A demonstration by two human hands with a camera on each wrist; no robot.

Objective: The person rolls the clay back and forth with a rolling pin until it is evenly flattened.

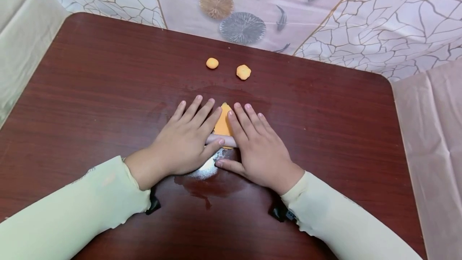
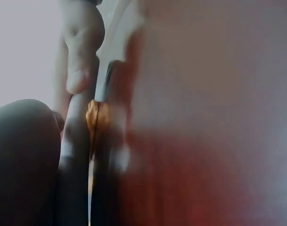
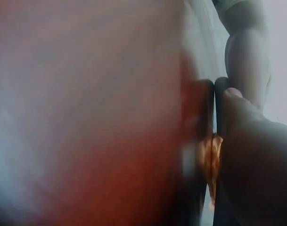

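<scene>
A flattened piece of orange dough (image 1: 222, 122) lies on the table with a pale, thin rolling pin (image 1: 228, 141) across its near end. My left hand (image 1: 182, 144) lies flat over the pin's left end, fingers straight and spread, thumb tip at the pin. Over the right end rests my right hand (image 1: 265, 153), its fingers also straight and its thumb stretched toward the left. Both palms hide the ends of the pin. From the left wrist, the pin (image 2: 76, 127) shows beside the fingers; from the right wrist, the dough (image 3: 213, 153) appears near the thumb.
White powder (image 1: 205, 171) is scattered on the dark red-brown table (image 1: 108, 91) just in front of the hands. Farther back sit a smooth small orange ball (image 1: 212, 63) and a rougher orange lump (image 1: 243, 72). Patterned cloth (image 1: 191, 7) hangs behind the table's far edge.
</scene>
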